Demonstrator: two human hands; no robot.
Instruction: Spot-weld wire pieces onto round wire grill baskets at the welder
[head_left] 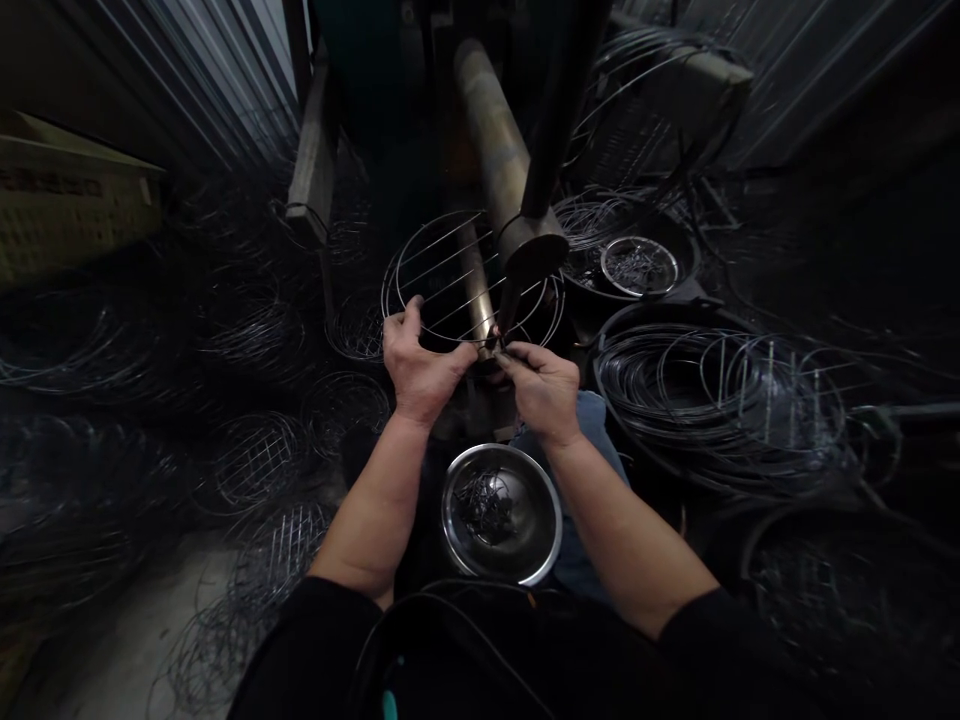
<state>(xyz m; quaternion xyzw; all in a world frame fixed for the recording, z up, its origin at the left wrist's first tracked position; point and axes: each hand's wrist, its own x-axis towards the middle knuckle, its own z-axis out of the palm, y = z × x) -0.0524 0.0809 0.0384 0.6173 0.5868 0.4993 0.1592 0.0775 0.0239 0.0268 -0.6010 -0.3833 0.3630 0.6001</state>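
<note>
A round wire rack (431, 262) with parallel bars lies around the lower arm (474, 275) of a spot welder. My left hand (424, 365) grips the rack's near left rim between thumb and fingers. Close to the electrode tip (497, 333), my right hand (546, 385) is pinched at the rack's near edge. It seems to hold a small piece there, too dark and small to make out. Above sits the thick upper arm (499, 150) of the machine. A steel bowl (551, 540) with short wire pieces (487, 505) is between my forearms.
To the right, a black tub (622, 440) holds coiled wire (645, 375) and wire racks. Behind it, a smaller steel bowl (640, 266) with wire pieces sits in another tub. Several wire racks (259, 460) are piled on the left floor. A yellow box (75, 215) stands far left.
</note>
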